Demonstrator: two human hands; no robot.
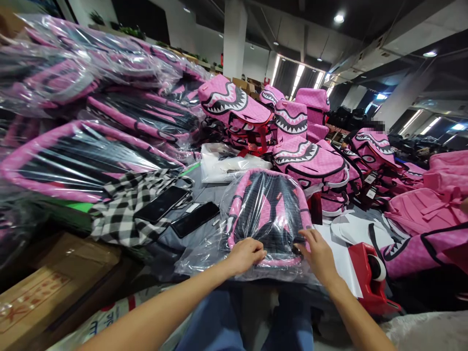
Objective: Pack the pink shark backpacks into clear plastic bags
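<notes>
A pink and black backpack (271,209) lies on the table in front of me, its strap side up, inside a clear plastic bag (204,253). My left hand (246,256) rests at the lower left of the backpack, its fingers curled in and pressed on the plastic. What lies under those fingertips is partly hidden. At the lower right edge of the backpack is my right hand (316,251), touching the bag. Its thumb and bent fingers are apart, with a dark patch showing between them.
Bagged backpacks (80,161) are heaped on the left. Unbagged pink backpacks with shark mouths (310,158) stand behind and to the right. Two phones (195,219) lie near a checkered cloth (127,204). A red tape dispenser (373,278) sits at right; a cardboard box (54,287) is lower left.
</notes>
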